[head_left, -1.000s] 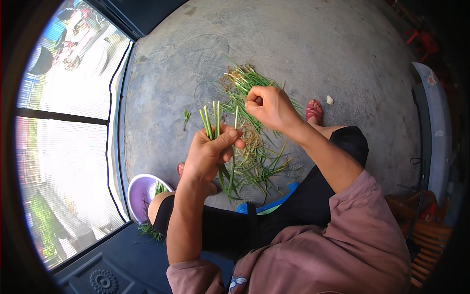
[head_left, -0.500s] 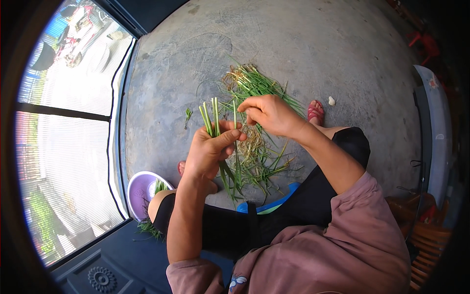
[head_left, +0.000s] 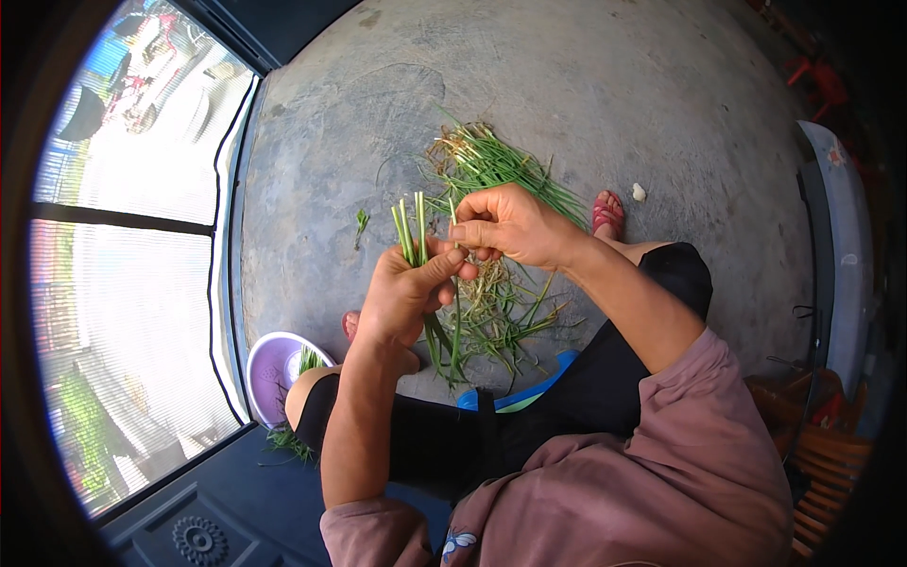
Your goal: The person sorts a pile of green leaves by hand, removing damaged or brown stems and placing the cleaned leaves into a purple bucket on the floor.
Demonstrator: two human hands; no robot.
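Near frame centre, left hand [head_left: 402,288] clasps upright green stalks [head_left: 421,229]; right hand [head_left: 515,227], fingers closed, pinches the rightmost stalk [head_left: 453,213] near its tip.

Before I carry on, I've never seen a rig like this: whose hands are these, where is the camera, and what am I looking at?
There is no machine here: these are a person's own bare hands. The view comes from the left of two fisheye cameras worn on the head, looking down, so straight edges bend near the rim.

The left hand holds a few green stalks, pale ends up. The right hand has its fingertips at a single stalk beside them; whether they grip it is hard to tell.

On the concrete floor lie a pile of long green stalks and, closer in, a looser heap of green and straw-coloured leaves. A purple basin stands at the left with more greens inside.
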